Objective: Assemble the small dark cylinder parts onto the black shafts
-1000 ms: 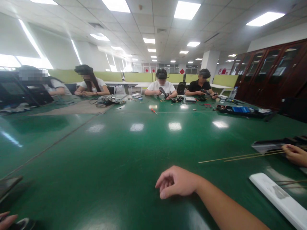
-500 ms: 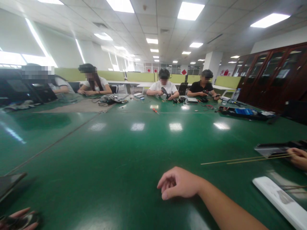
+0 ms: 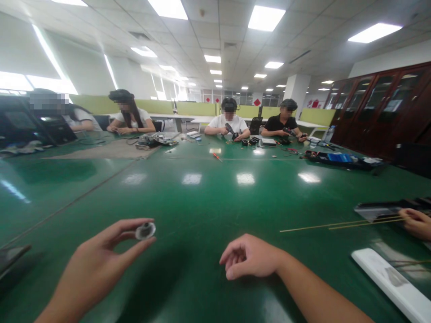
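My left hand (image 3: 97, 258) is raised over the green table (image 3: 188, 202), left of the middle. Its thumb and fingertips pinch a small round piece with a pale rim and a dark grey centre (image 3: 146, 230); its exact kind is unclear. To the right, my right hand (image 3: 251, 258) hovers or rests at the tabletop, which I cannot tell. Its fingers are loosely curled, with a gap between thumb and fingers and nothing visible in them.
A white bar-shaped item (image 3: 390, 282) lies at the lower right. Beyond it another person's hand (image 3: 417, 223) holds thin sticks (image 3: 313, 227). A dark flat object (image 3: 13, 260) sits at the left edge. An orange screwdriver (image 3: 217, 157) lies farther back, before several seated people.
My left hand has come up from the lower left corner toward the middle, carrying the small round piece. My right hand stays in nearly the same spot.
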The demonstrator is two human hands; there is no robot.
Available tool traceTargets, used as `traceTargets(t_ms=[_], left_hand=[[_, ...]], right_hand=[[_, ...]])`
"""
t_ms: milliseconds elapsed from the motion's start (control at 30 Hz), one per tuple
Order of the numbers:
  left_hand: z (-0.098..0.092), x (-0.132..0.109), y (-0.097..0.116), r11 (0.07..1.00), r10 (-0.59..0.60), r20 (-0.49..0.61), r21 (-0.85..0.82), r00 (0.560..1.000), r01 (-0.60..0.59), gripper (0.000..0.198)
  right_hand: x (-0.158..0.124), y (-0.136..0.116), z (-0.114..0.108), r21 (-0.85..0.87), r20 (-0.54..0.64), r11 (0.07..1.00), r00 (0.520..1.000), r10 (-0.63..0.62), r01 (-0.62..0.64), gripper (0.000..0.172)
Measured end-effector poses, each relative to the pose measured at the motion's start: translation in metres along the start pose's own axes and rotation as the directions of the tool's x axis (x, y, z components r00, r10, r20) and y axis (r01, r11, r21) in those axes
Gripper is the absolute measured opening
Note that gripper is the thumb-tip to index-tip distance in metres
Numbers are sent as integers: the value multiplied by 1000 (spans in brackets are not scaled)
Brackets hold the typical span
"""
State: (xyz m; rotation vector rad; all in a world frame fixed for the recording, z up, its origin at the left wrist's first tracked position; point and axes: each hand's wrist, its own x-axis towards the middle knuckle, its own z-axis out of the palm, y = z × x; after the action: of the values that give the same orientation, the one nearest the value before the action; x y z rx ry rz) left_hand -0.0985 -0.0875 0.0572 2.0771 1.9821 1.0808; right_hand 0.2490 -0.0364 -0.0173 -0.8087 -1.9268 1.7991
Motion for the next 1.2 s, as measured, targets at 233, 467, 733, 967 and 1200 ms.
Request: traceTargets(t_ms=[233,467,733,967,1200], left_hand=[[67,-1,87,853,519,296,-244,802,-461,26],[97,-15,70,830,535,234,-329,812,-451,32],[100,-15,63,846,482,243,-380,842,-375,21],[100,-19,72,840,481,297,-427,825,-336,19],[101,-20,74,841,470,291,-436,833,-322,18]], right_hand=[[1,0,-6,-273,-265,960,955,-136,61,22],[1,-3,-10,-513,-453,856,829,-329,59,29],[-10,-18,6,-553,-295,807,858,-420,205,31],[-10,-19,14,-633,-206,746,883,-421,208,27],[-9,-17,16,-684,-192,703,883,-428,192,18]])
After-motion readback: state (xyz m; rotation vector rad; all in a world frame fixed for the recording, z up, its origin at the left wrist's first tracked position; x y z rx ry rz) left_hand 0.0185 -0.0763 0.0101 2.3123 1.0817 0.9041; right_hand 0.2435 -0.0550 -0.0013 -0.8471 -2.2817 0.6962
